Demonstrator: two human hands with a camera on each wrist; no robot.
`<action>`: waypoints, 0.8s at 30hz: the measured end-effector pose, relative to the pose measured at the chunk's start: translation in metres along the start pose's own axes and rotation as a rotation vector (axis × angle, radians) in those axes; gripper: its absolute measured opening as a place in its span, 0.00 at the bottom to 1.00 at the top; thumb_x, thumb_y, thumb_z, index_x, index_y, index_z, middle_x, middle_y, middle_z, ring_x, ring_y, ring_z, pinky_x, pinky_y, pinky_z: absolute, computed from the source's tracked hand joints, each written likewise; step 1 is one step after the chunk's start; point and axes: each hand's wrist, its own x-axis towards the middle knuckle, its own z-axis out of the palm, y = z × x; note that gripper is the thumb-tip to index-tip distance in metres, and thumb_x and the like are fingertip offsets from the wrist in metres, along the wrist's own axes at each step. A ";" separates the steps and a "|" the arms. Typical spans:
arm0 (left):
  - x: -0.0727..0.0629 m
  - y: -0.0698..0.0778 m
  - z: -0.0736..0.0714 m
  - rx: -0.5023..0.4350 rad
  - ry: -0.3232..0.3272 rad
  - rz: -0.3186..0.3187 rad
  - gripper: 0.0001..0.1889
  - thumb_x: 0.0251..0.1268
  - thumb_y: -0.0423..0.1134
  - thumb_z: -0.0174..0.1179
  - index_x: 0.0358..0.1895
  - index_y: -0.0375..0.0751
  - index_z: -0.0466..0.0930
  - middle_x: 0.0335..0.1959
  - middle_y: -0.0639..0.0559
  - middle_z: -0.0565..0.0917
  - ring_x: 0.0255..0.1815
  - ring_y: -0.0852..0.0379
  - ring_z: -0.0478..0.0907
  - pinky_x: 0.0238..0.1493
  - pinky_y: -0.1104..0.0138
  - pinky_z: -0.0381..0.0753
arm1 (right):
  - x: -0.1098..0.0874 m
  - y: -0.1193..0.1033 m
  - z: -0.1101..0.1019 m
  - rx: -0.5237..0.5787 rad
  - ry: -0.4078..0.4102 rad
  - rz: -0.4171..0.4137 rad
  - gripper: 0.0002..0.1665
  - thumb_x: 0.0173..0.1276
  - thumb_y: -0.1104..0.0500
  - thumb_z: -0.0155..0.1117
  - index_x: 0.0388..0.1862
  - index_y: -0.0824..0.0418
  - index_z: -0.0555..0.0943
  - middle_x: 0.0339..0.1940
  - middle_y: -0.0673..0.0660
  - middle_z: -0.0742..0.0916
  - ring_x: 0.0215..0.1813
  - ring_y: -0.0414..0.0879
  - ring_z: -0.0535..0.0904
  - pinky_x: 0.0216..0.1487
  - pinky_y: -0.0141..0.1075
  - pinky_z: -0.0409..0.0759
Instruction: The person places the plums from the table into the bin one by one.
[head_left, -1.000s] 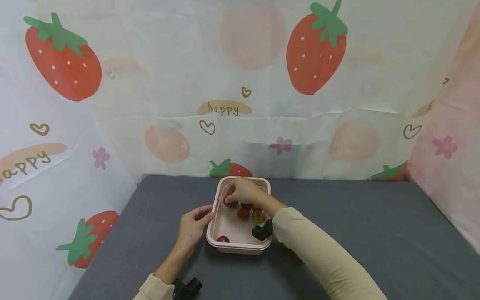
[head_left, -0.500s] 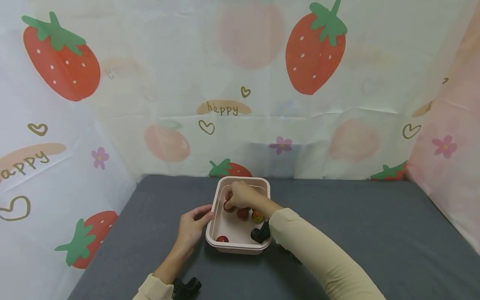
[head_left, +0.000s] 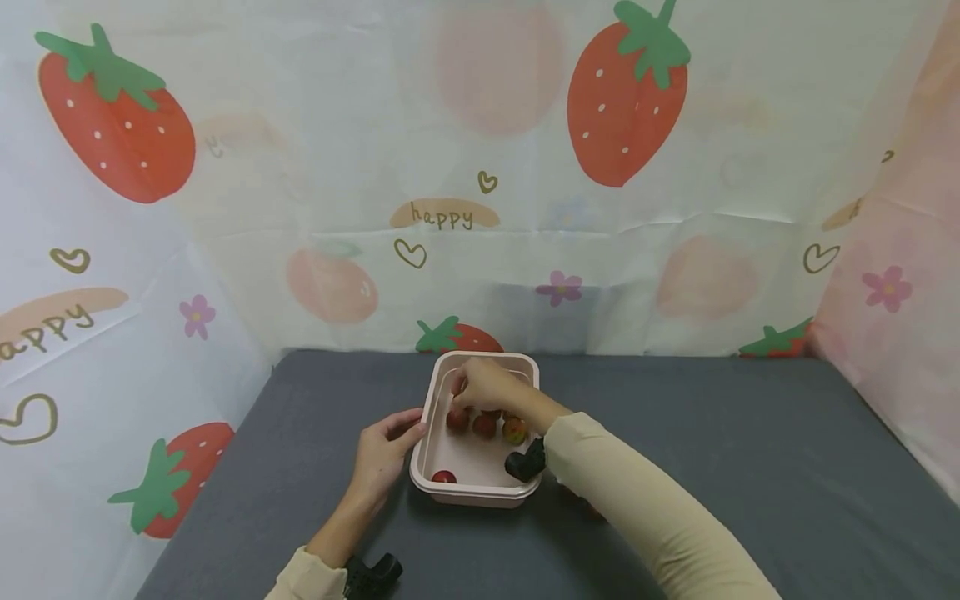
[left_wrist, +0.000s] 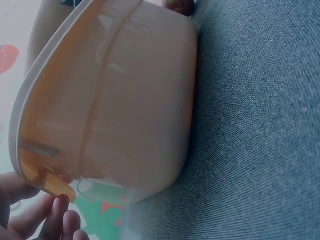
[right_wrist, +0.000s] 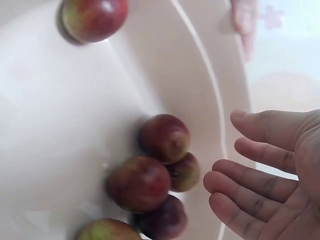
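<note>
A pale pink plastic box (head_left: 472, 492) sits on the table, holding several small, round, red fruits that look like plums. My left hand (head_left: 382, 454) pinches the box's left rim between thumb and fingers. Inside the far part of the box is my right hand (head_left: 483, 385), its fingers extended and nothing in them. In the right wrist view, a red plum (right_wrist: 165, 139) lies just short of those fingertips, touching other plums, while a redder plum (right_wrist: 97, 19) lies apart. A yellow-green plum (head_left: 514, 431) stands to the right of the group.
Dark grey cloth (head_left: 337, 383) covers the table. Beyond the box, a plum (left_wrist: 180, 6) rests on the cloth in the left wrist view; the right sleeve (head_left: 637, 492) partly hides fruit there. A strawberry-print curtain (head_left: 465, 283) stands behind the table.
A plum held by my right hand has come nearer to me inside the box and been let go beside the others. The left hand keeps its place on the rim.
</note>
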 end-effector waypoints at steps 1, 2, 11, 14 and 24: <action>0.000 0.000 0.000 -0.002 0.003 -0.001 0.16 0.65 0.36 0.62 0.54 0.36 0.82 0.50 0.40 0.85 0.50 0.52 0.79 0.50 0.65 0.78 | -0.001 -0.001 -0.003 0.009 0.002 -0.002 0.07 0.61 0.59 0.70 0.37 0.60 0.84 0.28 0.57 0.86 0.27 0.44 0.77 0.30 0.31 0.73; 0.000 0.000 0.000 -0.002 0.002 -0.002 0.16 0.65 0.36 0.62 0.54 0.36 0.82 0.50 0.40 0.85 0.50 0.52 0.79 0.50 0.64 0.78 | -0.003 -0.001 -0.005 0.007 0.010 -0.011 0.07 0.61 0.58 0.70 0.37 0.60 0.85 0.29 0.58 0.87 0.28 0.44 0.77 0.31 0.31 0.73; -0.002 0.001 -0.001 0.003 -0.002 -0.010 0.16 0.65 0.36 0.62 0.55 0.36 0.82 0.50 0.40 0.85 0.50 0.52 0.79 0.49 0.66 0.77 | -0.039 -0.002 -0.034 -0.057 0.080 -0.102 0.10 0.64 0.52 0.69 0.40 0.56 0.86 0.32 0.49 0.88 0.32 0.40 0.77 0.35 0.31 0.76; -0.002 0.002 -0.001 0.001 -0.003 -0.013 0.16 0.65 0.37 0.62 0.55 0.36 0.82 0.50 0.40 0.85 0.50 0.52 0.79 0.50 0.65 0.77 | -0.057 0.000 -0.044 -0.045 0.115 -0.131 0.11 0.65 0.54 0.68 0.42 0.59 0.86 0.35 0.52 0.88 0.35 0.41 0.79 0.38 0.32 0.78; -0.002 0.001 -0.001 -0.004 -0.008 -0.014 0.16 0.66 0.36 0.62 0.55 0.36 0.82 0.50 0.40 0.84 0.50 0.52 0.79 0.49 0.67 0.78 | -0.121 0.025 -0.055 0.010 0.221 -0.142 0.11 0.63 0.57 0.69 0.43 0.60 0.85 0.34 0.51 0.88 0.36 0.38 0.81 0.37 0.31 0.79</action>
